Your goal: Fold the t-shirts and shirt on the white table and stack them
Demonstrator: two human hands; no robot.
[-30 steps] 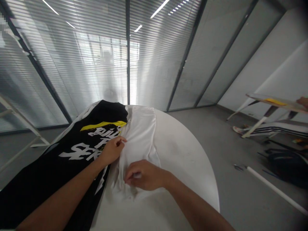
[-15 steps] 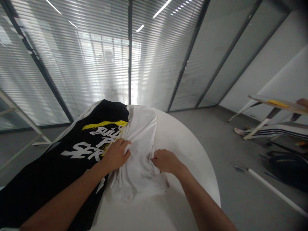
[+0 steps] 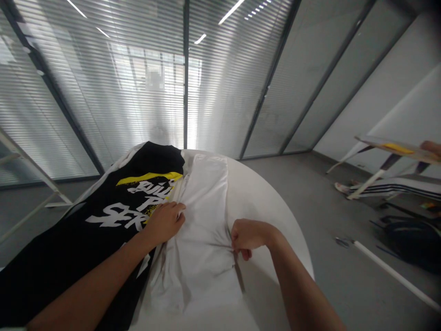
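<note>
A white garment point(image 3: 203, 211) lies spread on a round white table point(image 3: 272, 207). Beside it on the left lies a black shirt point(image 3: 79, 239) with white lettering and a yellow stripe. My left hand point(image 3: 165, 223) presses on the white garment's left edge, fingers curled and closed on the cloth. My right hand point(image 3: 250, 234) is a fist that pinches the garment's right edge and pulls it taut, lifted slightly off the table; creases run from the grip.
Glass walls with blinds stand behind the table. A white frame leg point(image 3: 31, 174) is at the left. At the right are a second table point(image 3: 389, 149), a seated person's striped trouser legs point(image 3: 389, 186), a dark bag point(image 3: 413, 239) and a white pole point(image 3: 392, 271) on the grey floor.
My right hand has gone from the garment's near middle to its right edge, closed on it and pulled it rightward, which spread the cloth flatter. My left hand stayed put.
</note>
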